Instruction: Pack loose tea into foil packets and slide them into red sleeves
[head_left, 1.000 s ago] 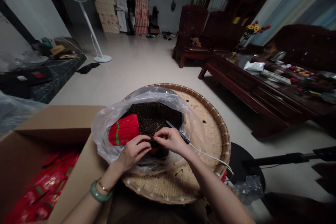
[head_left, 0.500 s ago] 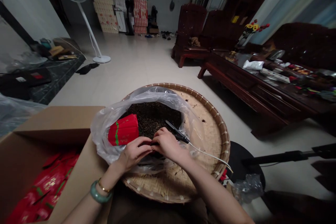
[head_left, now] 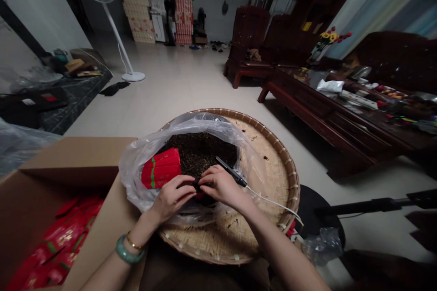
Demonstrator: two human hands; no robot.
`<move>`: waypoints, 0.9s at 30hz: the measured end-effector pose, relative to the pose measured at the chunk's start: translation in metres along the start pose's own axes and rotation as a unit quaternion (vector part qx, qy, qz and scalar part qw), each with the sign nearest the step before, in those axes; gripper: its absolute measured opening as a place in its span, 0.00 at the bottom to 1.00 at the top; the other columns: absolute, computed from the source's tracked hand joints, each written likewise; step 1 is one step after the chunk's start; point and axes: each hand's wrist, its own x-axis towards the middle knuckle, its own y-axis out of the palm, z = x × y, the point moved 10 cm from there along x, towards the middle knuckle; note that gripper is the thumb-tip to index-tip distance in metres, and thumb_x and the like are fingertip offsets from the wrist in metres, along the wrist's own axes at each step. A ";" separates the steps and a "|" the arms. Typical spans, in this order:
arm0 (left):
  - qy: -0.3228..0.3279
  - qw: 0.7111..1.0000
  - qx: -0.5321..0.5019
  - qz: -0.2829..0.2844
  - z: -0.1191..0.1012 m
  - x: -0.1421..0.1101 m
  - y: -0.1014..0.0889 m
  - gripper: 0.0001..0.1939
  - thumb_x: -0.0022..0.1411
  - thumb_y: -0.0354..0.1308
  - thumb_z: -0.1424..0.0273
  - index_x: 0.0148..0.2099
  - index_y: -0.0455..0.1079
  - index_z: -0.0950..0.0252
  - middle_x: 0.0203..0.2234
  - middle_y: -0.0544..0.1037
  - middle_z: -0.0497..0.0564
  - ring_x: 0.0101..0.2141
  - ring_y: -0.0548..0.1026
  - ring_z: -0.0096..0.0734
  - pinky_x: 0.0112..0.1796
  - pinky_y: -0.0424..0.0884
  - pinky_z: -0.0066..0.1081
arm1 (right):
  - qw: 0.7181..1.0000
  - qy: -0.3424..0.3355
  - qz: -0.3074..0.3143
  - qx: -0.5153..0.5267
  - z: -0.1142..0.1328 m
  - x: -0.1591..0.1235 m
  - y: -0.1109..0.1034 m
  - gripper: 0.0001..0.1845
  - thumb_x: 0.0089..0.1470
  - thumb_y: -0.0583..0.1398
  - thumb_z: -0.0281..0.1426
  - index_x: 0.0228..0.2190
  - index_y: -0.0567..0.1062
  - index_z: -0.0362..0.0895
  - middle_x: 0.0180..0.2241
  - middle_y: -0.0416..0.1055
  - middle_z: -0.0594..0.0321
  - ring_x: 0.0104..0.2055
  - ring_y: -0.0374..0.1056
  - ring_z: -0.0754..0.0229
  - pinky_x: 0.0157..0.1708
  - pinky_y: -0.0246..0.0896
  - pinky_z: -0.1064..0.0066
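Note:
My left hand [head_left: 174,198] and my right hand [head_left: 220,186] face each other over a clear plastic bag [head_left: 133,168] of dark loose dried leaves [head_left: 201,152], which look like tea. On each hand the thumb and fingers are apart, with a small gap between the two hands. A bit of something red [head_left: 200,196] shows just below the fingertips; its shape is mostly hidden. Left of the hands, a stack of red packets [head_left: 161,168] with a green band lies in the bag. Beyond my right hand rests a dark, slim device [head_left: 230,171] with a white cable.
A round woven bamboo tray [head_left: 273,163] carries the bag, with stray leaves on its weave. At the left stands an open cardboard box [head_left: 78,154] holding several red packets [head_left: 58,245]. A black stand [head_left: 317,211] is at the right, near a wooden table [head_left: 327,118].
The fingers of both hands have spread from a pinch, and the fingertips have drawn slightly apart. A bit of red now shows below them. The bag and packets stay put.

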 end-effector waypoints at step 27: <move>-0.010 1.000 0.002 -0.019 0.002 -0.001 -0.005 0.04 0.61 0.56 0.75 0.39 0.70 0.64 0.41 0.74 0.55 0.39 0.73 0.31 0.40 0.72 0.32 | 0.967 0.098 -0.040 0.231 -0.023 0.005 -0.002 0.07 0.51 0.58 0.28 0.29 0.78 0.42 0.25 0.74 0.66 0.24 0.63 0.67 0.26 0.55 0.77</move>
